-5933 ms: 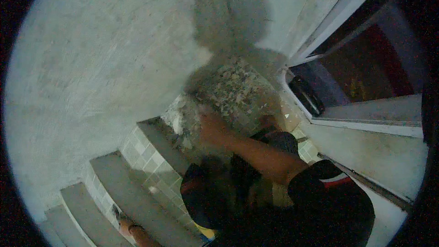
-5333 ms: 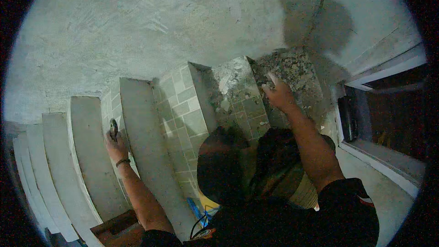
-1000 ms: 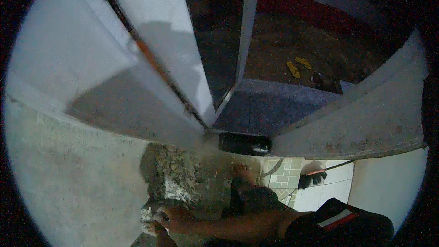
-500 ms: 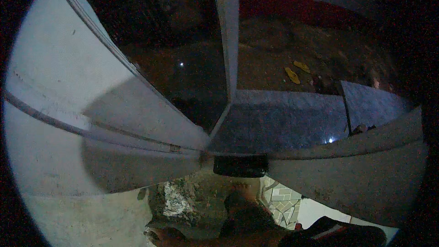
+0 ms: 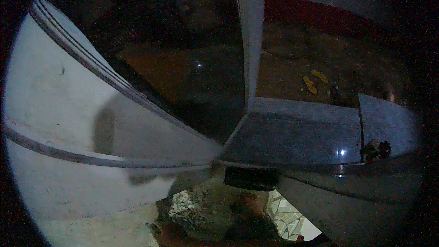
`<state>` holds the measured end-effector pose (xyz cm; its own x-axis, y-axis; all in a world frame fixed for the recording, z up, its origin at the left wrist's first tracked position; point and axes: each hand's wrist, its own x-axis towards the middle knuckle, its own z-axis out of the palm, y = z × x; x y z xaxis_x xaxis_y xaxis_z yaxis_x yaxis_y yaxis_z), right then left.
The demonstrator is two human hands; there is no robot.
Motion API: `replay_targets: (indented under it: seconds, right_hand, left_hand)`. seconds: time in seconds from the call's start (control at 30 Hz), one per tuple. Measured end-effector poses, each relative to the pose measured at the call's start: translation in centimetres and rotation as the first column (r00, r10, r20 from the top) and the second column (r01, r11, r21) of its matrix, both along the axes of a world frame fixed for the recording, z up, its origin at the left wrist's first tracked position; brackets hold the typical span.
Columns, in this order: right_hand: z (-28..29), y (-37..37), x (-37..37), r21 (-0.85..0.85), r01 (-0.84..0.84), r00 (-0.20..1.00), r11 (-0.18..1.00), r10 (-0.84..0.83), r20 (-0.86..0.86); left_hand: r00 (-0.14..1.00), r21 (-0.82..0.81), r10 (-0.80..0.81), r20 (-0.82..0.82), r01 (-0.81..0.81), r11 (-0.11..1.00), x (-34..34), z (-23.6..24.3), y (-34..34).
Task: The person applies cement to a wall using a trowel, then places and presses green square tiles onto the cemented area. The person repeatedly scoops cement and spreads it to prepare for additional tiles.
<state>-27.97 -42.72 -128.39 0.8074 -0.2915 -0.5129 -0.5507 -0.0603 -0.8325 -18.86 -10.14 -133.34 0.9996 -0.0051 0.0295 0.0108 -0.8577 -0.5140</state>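
Head view: we are looking mostly outward and down past a window, so very little of our own body is showing. A pale window frame [image 5: 114,123] is sweeping across the left half of the picture, bent by the lens, and an upright white post [image 5: 249,41] is dividing the dark opening into two panes. A polished dark sill [image 5: 297,137] is running to the right of the post, catching small glints of light. Beyond it, dim brown ground [image 5: 320,64] is lying far below, with two small yellow objects [image 5: 314,81] resting on it.

Just under the sill a flat black object [image 5: 250,178] is sitting against the wall, probably parked there to stay out of the way of the work below.

At the very bottom edge we are seeing a patch of rough grey rubble or mortar [image 5: 185,208] on the floor, beside patterned floor tiles [image 5: 288,217]. A dark, blurred shape near the rubble may be our arm, but it is too dim to be sure. Neither hand is clearly showing, so we cannot tell whether the fingers are spread or closed, or holding anything. The rubble is the thing lying nearest to where our arms are reaching.
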Motion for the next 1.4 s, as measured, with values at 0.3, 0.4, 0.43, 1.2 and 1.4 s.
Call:
replay_targets:
  seconds: [0.3,0.4,0.43,1.2,1.4]
  right_hand:
    - [0.0,0.9,0.5,0.014,-0.007,1.000,1.000,0.007,0.006]
    - [0.2,1.2,0.7,0.027,-0.016,1.000,1.000,0.015,0.014]
    - [0.4,1.3,0.9,0.031,-0.023,1.000,0.999,0.023,0.016]
    - [1.8,7.4,4.2,0.102,-0.252,0.965,0.962,0.242,0.099]
    - [2.0,9.2,5.1,0.118,-0.304,0.949,0.945,0.289,0.131]
  left_hand:
    - [0.995,0.083,-0.038,0.094,0.030,0.996,1.7,0.9,-1.4]
    - [0.992,0.189,0.083,-0.095,-0.064,0.980,2.5,2.9,-3.1]
    - [0.950,0.224,0.189,-0.249,-0.133,0.965,2.7,3.4,-3.7]
    - [0.952,0.110,0.283,-0.116,-0.270,0.956,2.6,3.2,-6.7]
    - [0.924,0.128,0.340,-0.174,-0.321,0.938,3.0,4.4,-7.6]
